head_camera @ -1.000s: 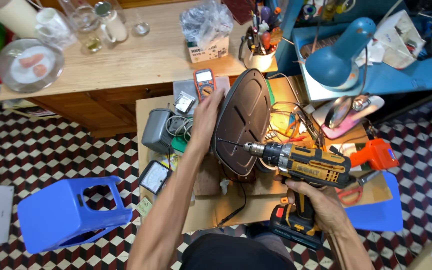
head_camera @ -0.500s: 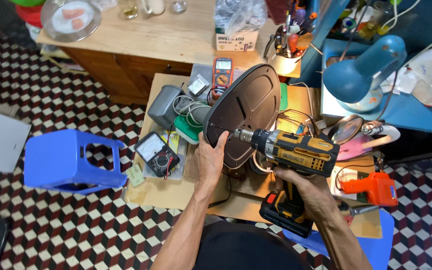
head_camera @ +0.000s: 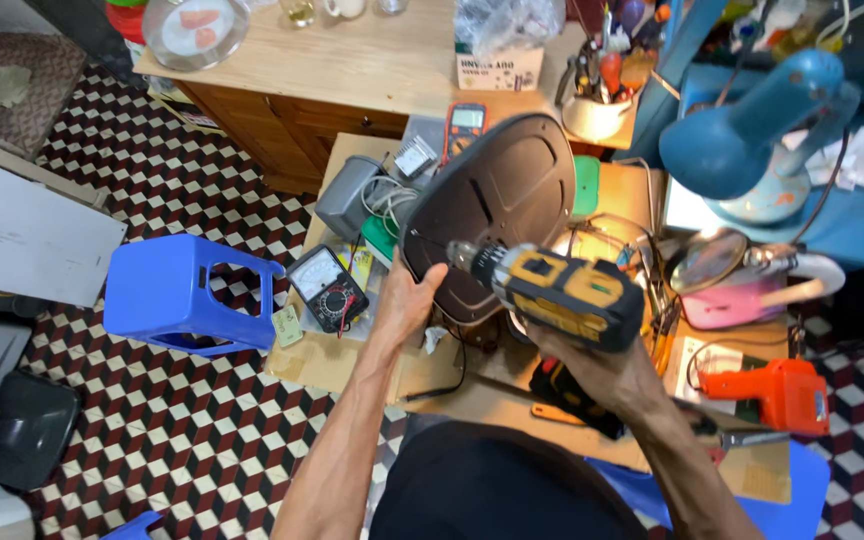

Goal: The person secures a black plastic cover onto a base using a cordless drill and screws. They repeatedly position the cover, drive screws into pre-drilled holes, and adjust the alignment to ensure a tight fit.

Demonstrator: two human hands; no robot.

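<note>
Gripping dark oval panel (head_camera: pixel 497 215) edge, left hand (head_camera: pixel 407 300); right hand (head_camera: pixel 602 370) seemingly around yellow drill (head_camera: pixel 562 295).

Both bare forearms reached forward and up from the bottom edge, roughly parallel, elbows low. Left hand (head_camera: pixel 407 300) was raised at mid-frame, wrist straight, thumb spread from the fingers, palm pressed forward in a bracing grip. Right hand (head_camera: pixel 592 365) sat lower and to the right, fingers wrapped closed in a fist-like hold, wrist slightly cocked.
</note>
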